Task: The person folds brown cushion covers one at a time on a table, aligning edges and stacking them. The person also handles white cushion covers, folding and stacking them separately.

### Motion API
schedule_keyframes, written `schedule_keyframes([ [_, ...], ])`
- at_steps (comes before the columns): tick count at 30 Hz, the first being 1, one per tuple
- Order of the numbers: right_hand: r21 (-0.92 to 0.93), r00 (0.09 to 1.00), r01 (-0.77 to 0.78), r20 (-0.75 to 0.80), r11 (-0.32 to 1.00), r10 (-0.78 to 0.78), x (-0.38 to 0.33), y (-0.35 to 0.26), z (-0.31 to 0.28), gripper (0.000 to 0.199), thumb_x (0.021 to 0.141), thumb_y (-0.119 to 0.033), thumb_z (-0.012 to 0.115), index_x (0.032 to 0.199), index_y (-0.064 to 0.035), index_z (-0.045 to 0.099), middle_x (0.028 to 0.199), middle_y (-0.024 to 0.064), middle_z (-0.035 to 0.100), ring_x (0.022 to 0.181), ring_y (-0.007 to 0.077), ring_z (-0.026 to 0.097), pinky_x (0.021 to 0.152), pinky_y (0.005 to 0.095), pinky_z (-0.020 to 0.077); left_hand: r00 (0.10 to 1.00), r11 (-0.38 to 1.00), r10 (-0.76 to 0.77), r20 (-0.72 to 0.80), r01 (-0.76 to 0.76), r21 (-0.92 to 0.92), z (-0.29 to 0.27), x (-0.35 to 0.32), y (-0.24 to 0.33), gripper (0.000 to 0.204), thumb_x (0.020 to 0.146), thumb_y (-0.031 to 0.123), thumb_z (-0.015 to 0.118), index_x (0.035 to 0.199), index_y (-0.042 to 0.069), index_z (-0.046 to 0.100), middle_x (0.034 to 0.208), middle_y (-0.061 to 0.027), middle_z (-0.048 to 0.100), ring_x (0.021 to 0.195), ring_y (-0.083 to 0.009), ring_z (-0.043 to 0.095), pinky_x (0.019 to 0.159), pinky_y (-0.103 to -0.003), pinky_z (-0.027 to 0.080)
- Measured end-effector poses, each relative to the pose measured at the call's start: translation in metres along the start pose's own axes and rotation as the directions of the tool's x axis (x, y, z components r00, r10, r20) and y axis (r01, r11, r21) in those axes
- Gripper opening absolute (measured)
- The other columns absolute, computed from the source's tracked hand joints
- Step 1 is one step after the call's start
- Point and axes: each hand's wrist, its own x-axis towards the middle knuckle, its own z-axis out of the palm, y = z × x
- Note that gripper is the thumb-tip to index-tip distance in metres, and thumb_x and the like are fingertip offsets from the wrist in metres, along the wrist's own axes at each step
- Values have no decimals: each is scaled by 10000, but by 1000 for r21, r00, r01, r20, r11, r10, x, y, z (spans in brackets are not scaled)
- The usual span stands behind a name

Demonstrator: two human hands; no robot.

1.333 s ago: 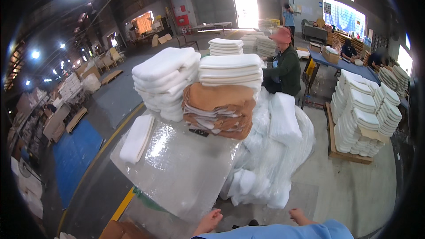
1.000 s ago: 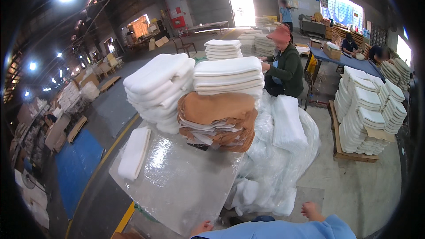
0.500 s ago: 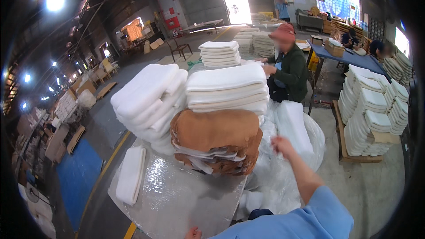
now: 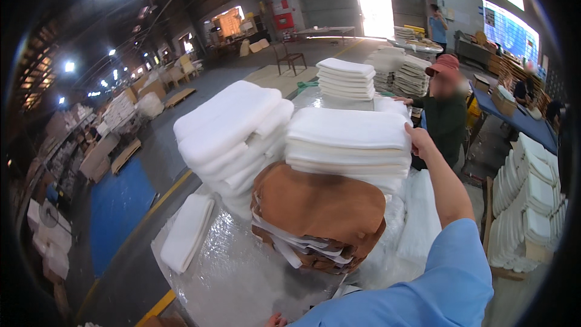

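Observation:
My right hand (image 4: 419,139) reaches forward to the right end of a stack of white foam pads (image 4: 348,130). Its fingers are closed at the corner of the top pad. Just in front of that stack lies a pile of brown leather-like pieces (image 4: 321,200) with pale, ragged edges. At the lower edge, near the plastic-covered table (image 4: 242,278), only a little of my left hand (image 4: 276,320) shows; its fingers are mostly cut off. A taller stack of thick white pads (image 4: 227,127) leans on the left, and a single folded white pad (image 4: 189,233) lies on the table's left side.
A co-worker in a red cap (image 4: 445,106) stands beyond the stack on the right. Clear plastic wrap (image 4: 387,254) bunches beside the brown pile. More white pads (image 4: 526,206) stand on a pallet at right. A blue table (image 4: 514,115) and a wooden chair (image 4: 288,59) are farther back.
My right hand has moved up and forward from above the plastic wrap to the end of the white pad stack. The whole view has turned to the left.

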Motion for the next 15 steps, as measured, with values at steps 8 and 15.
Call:
schedule_keyframes([
  [8, 293, 971, -132, 232, 947, 64, -6, -61, 13, 578, 830, -772, 722, 835, -199, 648, 654, -45, 522, 529, 88, 482, 500, 268, 365, 988, 984, -134, -73, 125, -127, 4, -2, -2, 405, 1025, 344, 655, 1356, 110, 651, 970, -96, 716, 840, -220, 702, 769, -400, 583],
  [15, 599, 897, -255, 439, 759, -45, -36, -29, 49, 600, 972, -470, 719, 1370, -37, 601, 1296, 141, 692, 1144, 300, 698, 992, 459, 565, 847, 420, -518, 120, 374, -827, -4, -4, -27, 273, 1013, 339, 671, 1137, 97, 695, 785, -52, 644, 713, -203, 647, 653, -384, 543],
])
